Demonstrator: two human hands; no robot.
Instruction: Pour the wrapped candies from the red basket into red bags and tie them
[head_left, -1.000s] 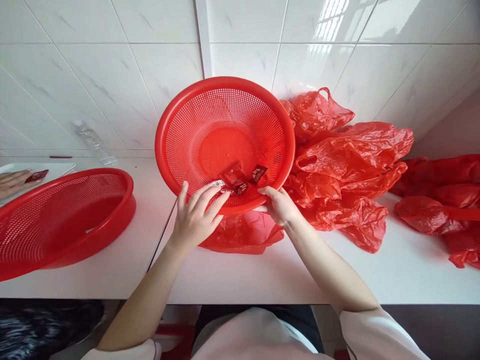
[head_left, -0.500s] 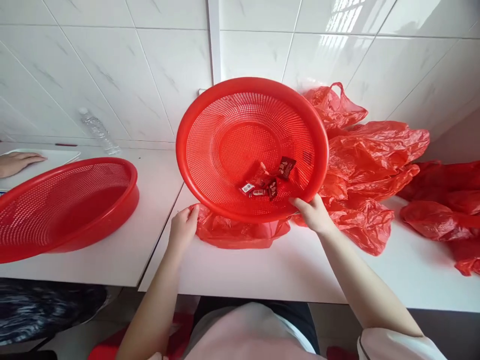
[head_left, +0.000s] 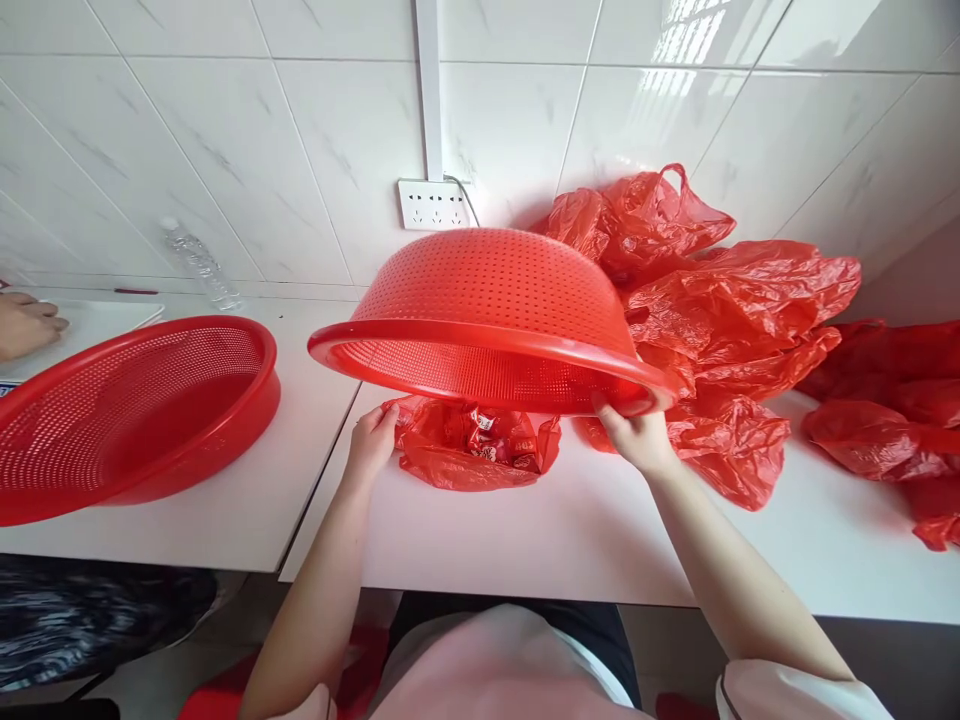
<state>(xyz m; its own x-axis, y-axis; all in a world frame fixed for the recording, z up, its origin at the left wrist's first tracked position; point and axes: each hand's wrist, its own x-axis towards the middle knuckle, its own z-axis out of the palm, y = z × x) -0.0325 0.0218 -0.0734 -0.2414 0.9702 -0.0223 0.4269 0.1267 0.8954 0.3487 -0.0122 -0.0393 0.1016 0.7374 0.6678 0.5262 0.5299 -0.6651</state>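
Observation:
Tipped over with its mouth facing down and toward me, a red perforated plastic basket [head_left: 495, 285] hangs above the table. My right hand [head_left: 636, 432] grips its rim at the near right. Below the rim lies an open red plastic bag [head_left: 450, 472] on the white table. Small wrapped snacks [head_left: 491, 438] show in the bag's mouth. My left hand [head_left: 373, 440] is closed on the left edge of this bag. Most of the basket's inside is hidden from me.
Another red basket [head_left: 187, 430] stands at left beside a clear bottle [head_left: 199, 262] and another person's hand [head_left: 28, 325]. Filled red bags [head_left: 750, 300] pile up at right, with more bags [head_left: 862, 440] beyond. A power socket [head_left: 433, 205] is on the tiled wall.
The held basket has tipped forward, from showing its inside to showing its outer wall. The wrapped snacks that were in it are now out of its view, and snacks show in the bag.

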